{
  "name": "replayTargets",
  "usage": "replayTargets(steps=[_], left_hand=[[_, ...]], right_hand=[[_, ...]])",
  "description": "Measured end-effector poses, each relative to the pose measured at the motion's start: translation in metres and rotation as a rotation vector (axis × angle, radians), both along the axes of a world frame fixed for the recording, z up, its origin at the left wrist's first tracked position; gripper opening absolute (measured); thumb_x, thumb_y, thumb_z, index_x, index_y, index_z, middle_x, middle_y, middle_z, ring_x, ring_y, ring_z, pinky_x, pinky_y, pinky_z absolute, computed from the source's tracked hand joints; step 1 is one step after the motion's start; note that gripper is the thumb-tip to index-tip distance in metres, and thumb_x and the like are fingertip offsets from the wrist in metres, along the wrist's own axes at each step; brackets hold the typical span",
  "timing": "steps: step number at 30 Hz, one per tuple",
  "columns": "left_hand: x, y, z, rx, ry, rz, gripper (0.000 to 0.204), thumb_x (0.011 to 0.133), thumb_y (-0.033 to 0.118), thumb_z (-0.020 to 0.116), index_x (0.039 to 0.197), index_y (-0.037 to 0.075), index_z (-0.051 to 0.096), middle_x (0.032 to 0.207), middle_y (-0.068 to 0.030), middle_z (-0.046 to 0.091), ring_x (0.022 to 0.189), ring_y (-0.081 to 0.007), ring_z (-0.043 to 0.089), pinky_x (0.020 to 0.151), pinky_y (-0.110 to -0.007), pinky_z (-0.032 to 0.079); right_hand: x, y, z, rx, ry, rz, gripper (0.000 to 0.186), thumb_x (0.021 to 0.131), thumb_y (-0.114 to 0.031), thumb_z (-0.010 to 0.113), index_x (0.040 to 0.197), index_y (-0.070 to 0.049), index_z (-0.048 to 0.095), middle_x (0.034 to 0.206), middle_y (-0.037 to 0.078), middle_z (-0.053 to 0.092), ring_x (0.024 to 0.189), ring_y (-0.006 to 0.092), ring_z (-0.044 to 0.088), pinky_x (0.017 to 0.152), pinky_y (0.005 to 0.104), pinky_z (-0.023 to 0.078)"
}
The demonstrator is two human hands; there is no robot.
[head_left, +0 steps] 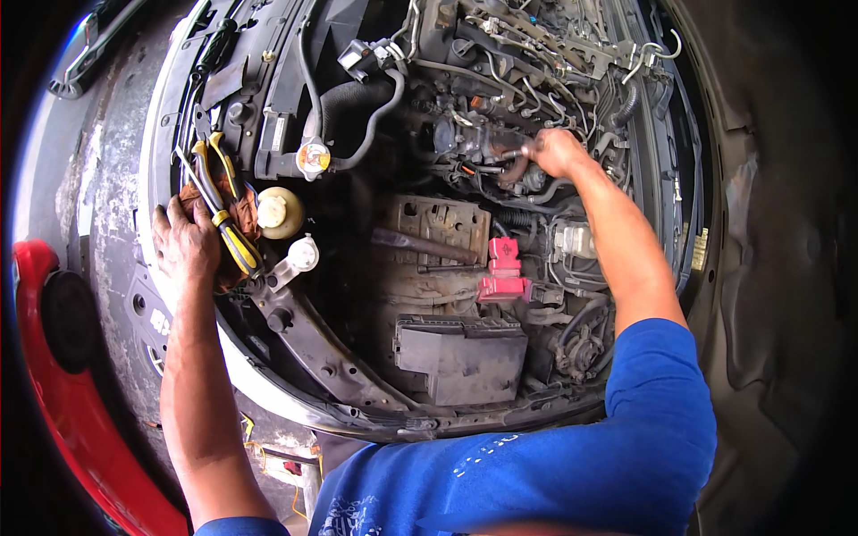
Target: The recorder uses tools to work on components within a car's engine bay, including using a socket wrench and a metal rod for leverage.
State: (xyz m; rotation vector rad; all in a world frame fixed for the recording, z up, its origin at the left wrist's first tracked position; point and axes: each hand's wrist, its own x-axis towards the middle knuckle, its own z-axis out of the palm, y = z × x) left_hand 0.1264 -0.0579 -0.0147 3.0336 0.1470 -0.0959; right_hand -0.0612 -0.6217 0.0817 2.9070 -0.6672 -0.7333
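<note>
My left hand [188,241] lies on the car's front edge with its fingers apart, touching a reddish-brown rag [243,213]. On the rag beside it rest a screwdriver [238,245] with a yellow and black handle and pliers [225,163] with yellow and dark handles. Over the engine [474,138], my right hand [559,154] is closed around a shiny metal hand tool [517,154]. The tool's far end is blurred among the hoses and fittings, so its exact kind is unclear.
Near the left hand stand a yellowed reservoir cap [279,213] and a white filler cap [304,254]. A radiator cap [313,159] sits farther away. Red terminal covers [505,268], a rusty battery tray [438,219] and a black box [460,357] fill the near bay. A red bumper [80,393] lies left.
</note>
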Motion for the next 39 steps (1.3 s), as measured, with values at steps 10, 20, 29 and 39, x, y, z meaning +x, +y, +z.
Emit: replayTargets(steps=[10,20,29,39], left_hand=[[0.005,-0.001,-0.003,-0.012,0.003,-0.008,0.066,0.101,0.056,0.044,0.153,0.015,0.045,0.161,-0.0209,0.033,0.15,-0.0364,0.03,0.121,-0.05,0.026],[-0.043,-0.057,0.04,-1.012,-0.532,-0.239,0.056,0.098,0.029,0.065,0.141,-0.001,0.047,0.143,-0.0218,0.047,0.131,-0.0367,0.048,0.114,-0.045,0.034],[-0.107,-0.374,0.03,-1.184,-0.323,-0.408,0.038,0.096,0.027,0.064,0.12,-0.002,0.06,0.12,-0.0231,0.059,0.114,-0.0415,0.055,0.099,-0.048,0.044],[-0.028,-0.431,0.026,-1.141,-0.089,-0.345,0.048,0.101,0.046,0.053,0.115,0.001,0.065,0.11,-0.0244,0.07,0.107,-0.0438,0.065,0.093,-0.045,0.05]], right_hand=[[0.009,-0.003,0.001,-0.046,-0.018,0.072,0.033,0.088,-0.033,0.07,0.103,-0.003,0.072,0.108,0.024,0.071,0.104,0.0404,0.068,0.091,0.0464,0.054],[0.004,0.0,-0.022,-0.046,-0.203,-0.185,0.026,0.082,-0.02,0.064,0.1,-0.002,0.07,0.105,0.025,0.071,0.104,0.041,0.068,0.091,0.0474,0.054],[0.01,0.011,-0.018,0.039,-0.196,-0.249,0.024,0.078,-0.019,0.071,0.096,-0.004,0.07,0.104,0.022,0.072,0.101,0.0412,0.069,0.088,0.0461,0.056],[0.012,0.015,-0.01,0.103,-0.265,-0.434,0.03,0.084,-0.019,0.063,0.108,-0.002,0.071,0.101,0.023,0.073,0.099,0.0395,0.071,0.089,0.0445,0.057]])
